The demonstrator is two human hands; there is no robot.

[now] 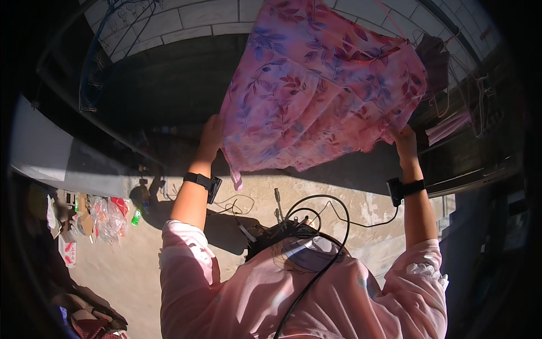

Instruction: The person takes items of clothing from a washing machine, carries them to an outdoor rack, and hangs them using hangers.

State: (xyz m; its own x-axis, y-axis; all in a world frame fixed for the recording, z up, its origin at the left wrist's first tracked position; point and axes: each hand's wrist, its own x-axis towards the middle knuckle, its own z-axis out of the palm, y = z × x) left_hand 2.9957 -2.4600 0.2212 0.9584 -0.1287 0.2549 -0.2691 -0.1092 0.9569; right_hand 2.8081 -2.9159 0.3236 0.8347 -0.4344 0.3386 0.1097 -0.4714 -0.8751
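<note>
A pink garment with a blue and red leaf print (pixel 296 97) is spread out in front of me, its upper right corner at a pink hanger or line. My left hand (pixel 211 135) grips its left edge; the fingertips are partly behind the fabric. On the other side, my right hand (pixel 404 142) holds the lower right edge, pinching the bunched cloth. The garment's lower edge hangs between my two hands, with a narrow tip dangling below my left hand. Black straps with small devices circle both wrists.
Blue clip hangers (pixel 87 84) hang at upper left. On the right are wire hangers (pixel 480 106), a dark cloth (pixel 432 63) and a folded pink cloth (pixel 449 128). Plastic bags (pixel 108 216) and a green bottle (pixel 136 217) lie lower left. A black cable (pixel 348 220) loops before my chest.
</note>
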